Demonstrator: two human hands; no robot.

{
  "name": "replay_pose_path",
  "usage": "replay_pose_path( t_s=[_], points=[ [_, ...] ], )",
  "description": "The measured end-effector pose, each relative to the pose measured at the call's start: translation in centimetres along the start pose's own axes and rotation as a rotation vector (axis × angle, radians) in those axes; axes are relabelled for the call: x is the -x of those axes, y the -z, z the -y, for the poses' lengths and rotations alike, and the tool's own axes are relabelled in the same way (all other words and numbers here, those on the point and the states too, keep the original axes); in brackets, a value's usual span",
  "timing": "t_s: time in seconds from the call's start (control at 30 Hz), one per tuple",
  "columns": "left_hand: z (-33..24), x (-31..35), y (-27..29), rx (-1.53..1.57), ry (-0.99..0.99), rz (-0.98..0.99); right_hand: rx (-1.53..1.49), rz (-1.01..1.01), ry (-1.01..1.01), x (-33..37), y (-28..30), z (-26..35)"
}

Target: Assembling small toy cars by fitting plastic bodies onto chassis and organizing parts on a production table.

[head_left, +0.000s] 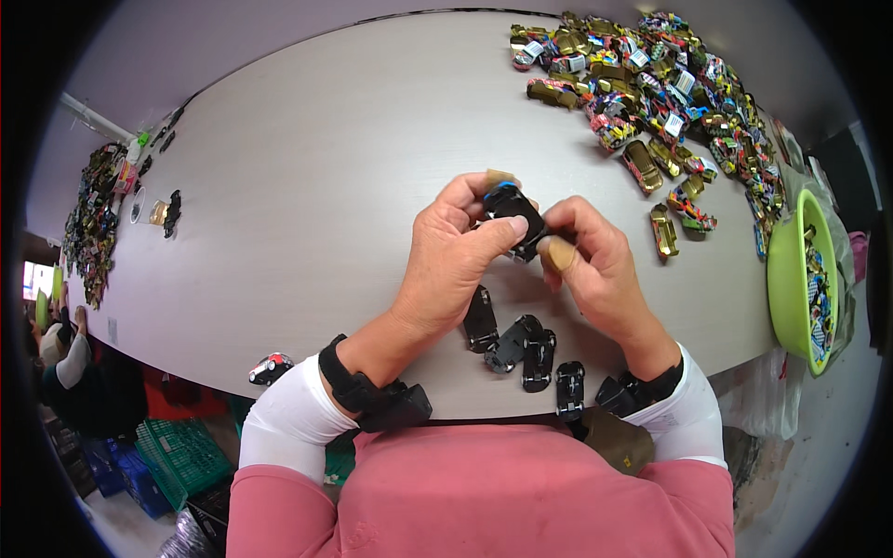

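The left hand grasps a black toy car with a blue edge, its thumb laid across the dark face and a tan wrap showing on one fingertip; the right hand is curled in from about four o'clock, its wrapped thumb and fingers at the car's lower right end, though whether they pinch it or only brush it I cannot tell. The car is held up over the grey table, between the two hands. The step in hand looks like close fingertip work on this one car, perhaps seating or checking a part; the next move seems to call for a steady left grip while the right fingers work at that end. Between five and seven o'clock from the car, just beyond the wrists, lie four black car bases, some touching. A red-and-white car sits at eight o'clock by the table edge. Loose gold car shells lie around two to three o'clock, spilling from a big heap of colourful cars at one to two. A lime-green basin with more pieces stands past three o'clock; another heap lies far off at nine.
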State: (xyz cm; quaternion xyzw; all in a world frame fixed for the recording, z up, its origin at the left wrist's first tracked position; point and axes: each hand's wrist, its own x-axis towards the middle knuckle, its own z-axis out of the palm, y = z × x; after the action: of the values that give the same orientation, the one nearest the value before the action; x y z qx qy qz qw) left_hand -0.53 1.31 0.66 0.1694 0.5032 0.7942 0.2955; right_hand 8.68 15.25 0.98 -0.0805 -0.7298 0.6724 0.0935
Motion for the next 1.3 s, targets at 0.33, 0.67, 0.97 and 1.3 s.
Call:
replay_pose_path(
  t_s=[0.33,0.67,0.97,1.3],
  points=[
    [0.3,0.3,0.1,-0.300,-0.077,0.202,-0.046,-0.061,0.166,-0.7,1.9,1.1],
    [0.4,0.5,0.3,-0.881,-0.352,0.355,0.221,0.074,0.177,-0.3,1.9,0.7],
    [-0.9,2.4,0.8,-0.865,-0.246,0.243,0.389,0.101,0.359,-0.5,0.5,-0.3],
    [-6.6,8.0,10.1,-1.532,-0.128,-0.137,0.884,0.562,0.218,1.0,5.9,2.8]
  ],
)
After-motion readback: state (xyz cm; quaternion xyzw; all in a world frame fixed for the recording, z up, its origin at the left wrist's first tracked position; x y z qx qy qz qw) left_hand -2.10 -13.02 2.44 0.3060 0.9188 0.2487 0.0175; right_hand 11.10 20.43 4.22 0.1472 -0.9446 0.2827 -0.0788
